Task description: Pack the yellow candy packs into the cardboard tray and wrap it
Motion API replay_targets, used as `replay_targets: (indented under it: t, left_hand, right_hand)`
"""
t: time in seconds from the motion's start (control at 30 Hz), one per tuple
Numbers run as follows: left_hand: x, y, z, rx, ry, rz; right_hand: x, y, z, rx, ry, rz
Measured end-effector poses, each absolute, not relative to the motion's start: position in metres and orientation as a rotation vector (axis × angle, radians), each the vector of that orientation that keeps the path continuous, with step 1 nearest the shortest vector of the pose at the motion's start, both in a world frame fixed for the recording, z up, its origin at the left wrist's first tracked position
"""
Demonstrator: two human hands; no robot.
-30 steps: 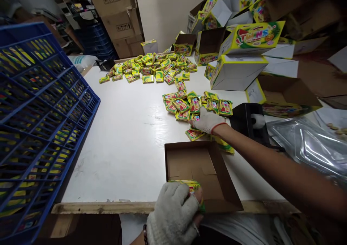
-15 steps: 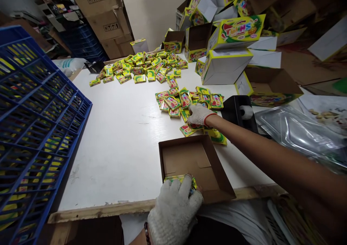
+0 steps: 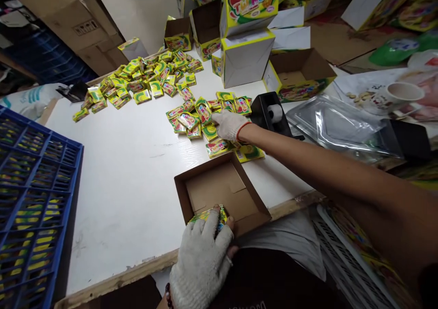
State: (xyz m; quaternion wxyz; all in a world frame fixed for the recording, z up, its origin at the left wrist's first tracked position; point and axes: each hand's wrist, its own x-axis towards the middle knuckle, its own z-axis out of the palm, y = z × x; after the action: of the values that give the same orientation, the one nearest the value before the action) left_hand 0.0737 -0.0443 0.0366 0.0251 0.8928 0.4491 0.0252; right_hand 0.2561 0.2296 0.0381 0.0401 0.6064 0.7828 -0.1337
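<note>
My left hand (image 3: 201,259), in a whitish knit glove with bare fingertips showing, is closed over a row of small yellow-green "Twins" packs (image 3: 201,216). These stand in the near left corner of an open brown cardboard box (image 3: 219,186). My right hand (image 3: 230,126), gloved with a red cuff edge, reaches across to a loose heap of the same packs (image 3: 188,121). Its fingers are drawn together beside a tilted pack (image 3: 204,110); what lies under them is hidden.
A larger heap of packs (image 3: 137,79) lies at the back. A blue plastic crate (image 3: 77,172) stands at left. On the right are a black tape dispenser (image 3: 272,113), clear plastic trays (image 3: 338,122), a mug (image 3: 402,95) and printed display boxes (image 3: 246,54).
The view has swung right, so the table's things sit further left in it. Both hands keep nearly the same places, the left on the packs in the box, the right at the heap.
</note>
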Motion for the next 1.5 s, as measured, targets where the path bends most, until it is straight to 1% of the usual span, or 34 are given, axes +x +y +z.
replay_targets:
  t: [0.1, 0.3, 0.43, 0.53, 0.63, 0.73, 0.8, 0.87, 0.97, 1.03, 1.1, 1.2, 1.27, 1.33, 1.4, 1.5]
  left_hand:
    - [0.073, -0.039, 0.045, 2.698, 1.332, 0.01]
    - [0.082, -0.022, 0.059, 2.672, 1.279, -0.019]
    - [0.088, -0.016, 0.059, 2.662, 1.251, -0.067]
    - [0.085, -0.018, 0.056, 2.671, 1.26, -0.026]
    - [0.08, -0.023, 0.047, 2.746, 1.245, 0.077]
    - [0.076, -0.029, 0.034, 2.843, 1.263, 0.258]
    - [0.074, -0.032, 0.024, 2.894, 1.27, 0.436]
    - [0.073, -0.033, 0.017, 2.905, 1.276, 0.577]
    - [0.071, -0.035, 0.012, 2.879, 1.299, 0.584]
    - [0.07, -0.037, 0.012, 2.875, 1.284, 0.542]
    - [0.069, -0.038, 0.014, 2.872, 1.266, 0.499]
    - [0.069, -0.039, 0.016, 2.842, 1.277, 0.442]
    - [0.069, -0.039, 0.017, 2.829, 1.279, 0.429]
    - [0.069, -0.038, 0.017, 2.829, 1.256, 0.424]
    - [0.069, -0.038, 0.017, 2.825, 1.238, 0.406]
    - [0.069, -0.037, 0.016, 2.823, 1.246, 0.44]
  right_hand:
    - [0.277, 0.228, 0.054, 1.882, 2.473, -0.333]
    - [0.301, 0.225, 0.07, 1.63, 2.424, -0.181]
    - [0.294, 0.218, 0.055, 1.306, 2.502, -0.198]
    - [0.287, 0.213, 0.036, 1.024, 2.534, -0.12]
    - [0.288, 0.213, 0.023, 0.952, 2.555, 0.021]
    - [0.296, 0.218, 0.02, 0.965, 2.624, 0.073]
    - [0.3, 0.222, 0.024, 1.015, 2.669, -0.006]
    - [0.301, 0.22, 0.033, 1.205, 2.676, -0.195]
    - [0.293, 0.204, 0.057, 1.479, 2.699, -0.553]
    - [0.284, 0.186, 0.074, 1.433, 2.805, -0.662]
    - [0.276, 0.167, 0.088, 1.247, 2.917, -0.575]
    - [0.267, 0.141, 0.105, 0.975, 2.991, -0.282]
    - [0.261, 0.128, 0.117, 0.916, 2.998, -0.197]
    - [0.254, 0.117, 0.131, 0.964, 2.942, -0.245]
    - [0.247, 0.11, 0.137, 1.023, 2.765, -0.38]
    - [0.239, 0.104, 0.119, 0.973, 2.454, -0.488]
